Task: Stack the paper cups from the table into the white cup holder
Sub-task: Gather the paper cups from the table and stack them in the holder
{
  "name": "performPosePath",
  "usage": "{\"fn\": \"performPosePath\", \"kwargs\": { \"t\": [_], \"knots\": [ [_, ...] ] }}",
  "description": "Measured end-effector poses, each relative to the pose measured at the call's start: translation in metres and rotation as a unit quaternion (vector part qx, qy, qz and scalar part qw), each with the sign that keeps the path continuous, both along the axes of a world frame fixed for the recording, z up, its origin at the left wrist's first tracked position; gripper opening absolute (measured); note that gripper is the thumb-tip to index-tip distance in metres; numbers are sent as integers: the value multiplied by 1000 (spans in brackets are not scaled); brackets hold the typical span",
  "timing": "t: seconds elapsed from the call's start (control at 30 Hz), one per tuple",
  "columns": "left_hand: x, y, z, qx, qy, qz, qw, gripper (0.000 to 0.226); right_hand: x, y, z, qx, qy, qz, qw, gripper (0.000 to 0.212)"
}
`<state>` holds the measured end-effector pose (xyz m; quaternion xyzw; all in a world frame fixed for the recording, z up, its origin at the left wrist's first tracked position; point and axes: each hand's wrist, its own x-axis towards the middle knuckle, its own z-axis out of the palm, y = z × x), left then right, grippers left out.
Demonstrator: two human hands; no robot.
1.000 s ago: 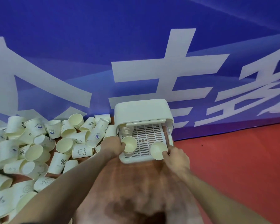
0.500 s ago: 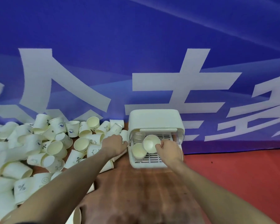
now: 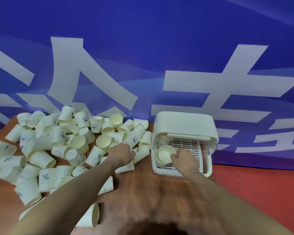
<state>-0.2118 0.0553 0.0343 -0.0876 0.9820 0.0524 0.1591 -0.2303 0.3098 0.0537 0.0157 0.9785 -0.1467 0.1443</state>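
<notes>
Half a second on, my right hand (image 3: 182,156) has brought its cup down onto the nested cup (image 3: 165,156) at the front left corner of the white cup holder (image 3: 183,123), fingers curled on the rim, while my left hand (image 3: 123,152) has reached further into the pile. From the head view, its fingers close around a paper cup with a percent mark (image 3: 140,152) lying on its side near the holder's left wall. Loose paper cups (image 3: 58,143) crowd the table's (image 3: 143,192) left half, tipped every way. They look light, thin-walled and easy to crush, so I'd take them by the stiffer rolled rim, gently. Smooth tapered sides should nest easily. Slotted plastic grating floors the holder.
</notes>
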Motion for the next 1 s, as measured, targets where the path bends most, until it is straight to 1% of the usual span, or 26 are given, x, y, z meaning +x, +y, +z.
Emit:
{"fn": "performPosePath", "kwargs": {
  "t": [0.17, 0.23, 0.3, 0.43, 0.63, 0.87, 1.0],
  "knots": [
    [6, -8, -16, 10, -17, 9, 1000, 35, -7, -5, -20, 25, -29, 1, 999, 29],
    [8, -11, -22, 2, -22, 4, 1000, 35, -8, -7, -27, 29, -26, 1, 999, 30],
    [10, -15, -28, -7, -30, 2, 1000, 40, -9, -10, -33, 30, -28, 3, 999, 32],
    [12, -25, -33, 9, -39, 13, 999, 41, -8, -15, -33, 45, -31, -9, 998, 37],
    [9, -34, -10, 8, -12, 19, 1000, 37, -10, -20, -16, 64, -5, -18, 998, 37],
    [21, -48, 13, 5, 24, 41, 999, 36, -6, -55, 10, 61, 51, 36, 996, 42],
    [36, -69, 25, -6, 34, 44, 998, 39, 4, -80, 18, 35, 69, 61, 995, 39]
  ]
}}
